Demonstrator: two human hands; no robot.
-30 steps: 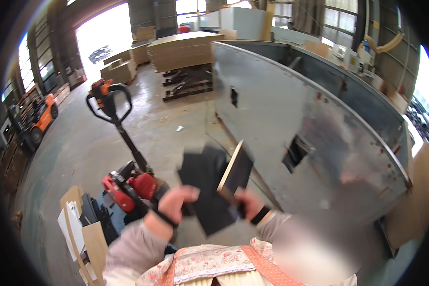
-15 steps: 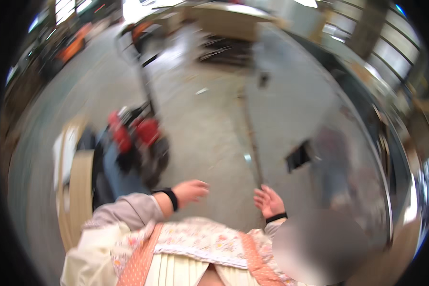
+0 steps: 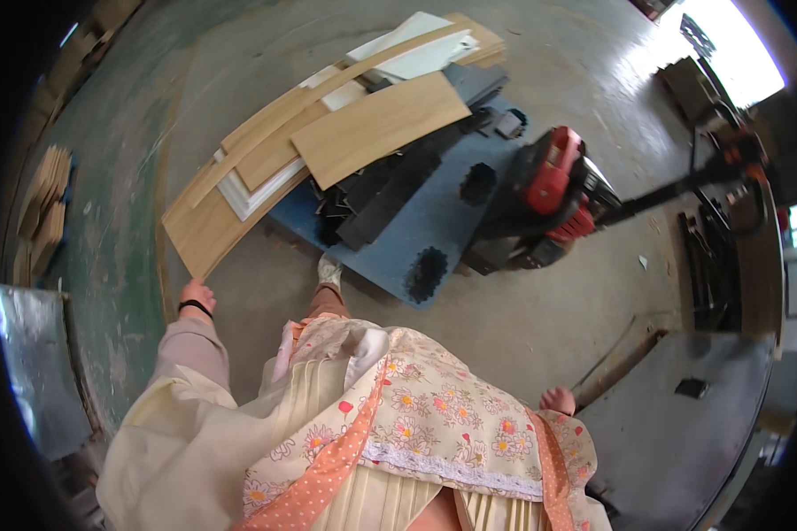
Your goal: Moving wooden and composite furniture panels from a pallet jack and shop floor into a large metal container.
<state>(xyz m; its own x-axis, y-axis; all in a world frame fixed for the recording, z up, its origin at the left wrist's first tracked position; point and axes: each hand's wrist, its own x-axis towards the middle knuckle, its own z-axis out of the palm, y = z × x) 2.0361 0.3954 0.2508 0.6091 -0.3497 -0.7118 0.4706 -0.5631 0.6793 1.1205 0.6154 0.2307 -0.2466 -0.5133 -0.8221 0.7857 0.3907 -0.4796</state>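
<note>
My left hand (image 3: 197,296), with a black band at the wrist, is at the near corner of a long light-wood board (image 3: 208,232). Its fingers are partly hidden, and whether they touch the board I cannot tell. The board lies in a pile with a curved wood strip (image 3: 328,87), white panels (image 3: 250,190), a short wood board (image 3: 381,128) and dark strips (image 3: 398,181). This pile rests on a blue pallet (image 3: 385,265). Low on the right, my right hand (image 3: 558,400) is beside my apron, its fingers curled and nothing visible in them.
A red and black pallet truck (image 3: 553,190) stands at the pallet's right, its handle (image 3: 682,186) reaching right. A grey metal-topped table (image 3: 682,425) with a small black object (image 3: 692,388) is close on my right. Stacked boards (image 3: 42,212) and a shiny sheet (image 3: 35,354) are at left.
My view has swung left, bringing the pallet and pallet truck to the middle. My hands have moved apart, the left one now at the wood board's corner and the right one down beside my apron.
</note>
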